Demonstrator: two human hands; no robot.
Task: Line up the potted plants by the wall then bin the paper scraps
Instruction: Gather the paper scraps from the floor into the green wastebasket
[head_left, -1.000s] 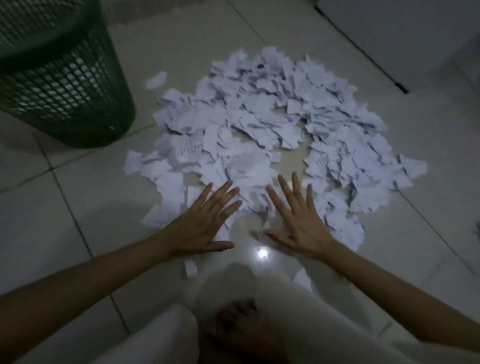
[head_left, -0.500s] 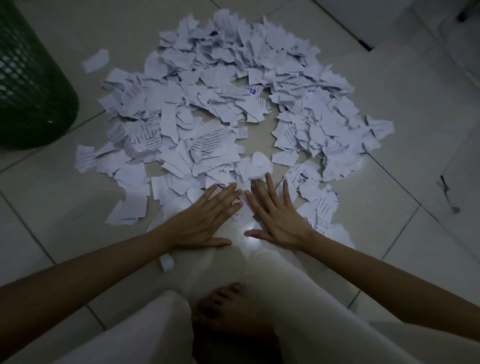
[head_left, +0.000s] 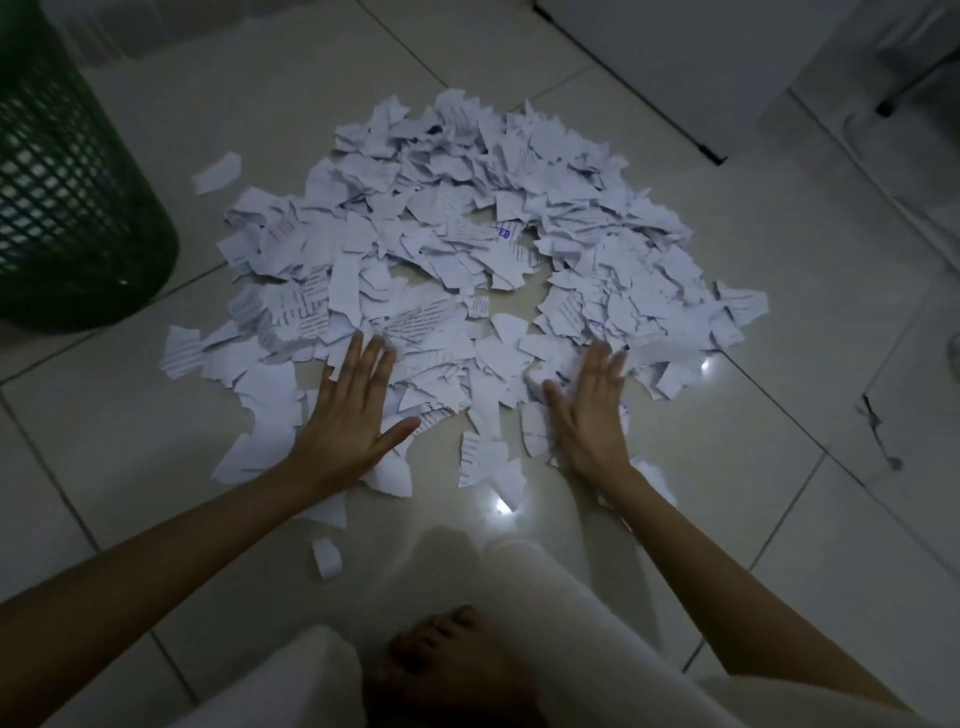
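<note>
Fingers, both hands: straight and flat, held close together with the thumbs angled out, gripping nothing. Your left hand (head_left: 347, 421) lies palm-down on the near-left edge of the paper, fingertips over the scraps. Your right hand (head_left: 592, 415) lies palm-down on the near-right edge, slightly blurred, its fingertips reaching into the pile. The two hands are well apart, with scraps between them.

Floor (head_left: 753, 519): pale glossy tiles with dark grout lines; a small bright reflection shows just below the scraps, between your forearms.

Paper scraps (head_left: 467, 249): one broad, roughly round heap of torn white pieces, many carrying printed lines, one with blue lettering near the middle. It lies on the floor ahead of you, with a small bare patch of tile right of centre. It sits right of the bin and apart from it.

Bin (head_left: 67, 208): dark green mesh basket, upright, at the far left, partly cut off by the frame edge.

White cabinet (head_left: 675, 62): pale unit at the top right, standing on the floor beyond the heap.

Your legs: pale trousers (head_left: 545, 597) at the bottom of view, with a bare foot (head_left: 441, 654) between them.

Stray scraps: one loose piece (head_left: 218, 172) lies between bin and heap; another small piece (head_left: 326, 557) lies below your left forearm.
</note>
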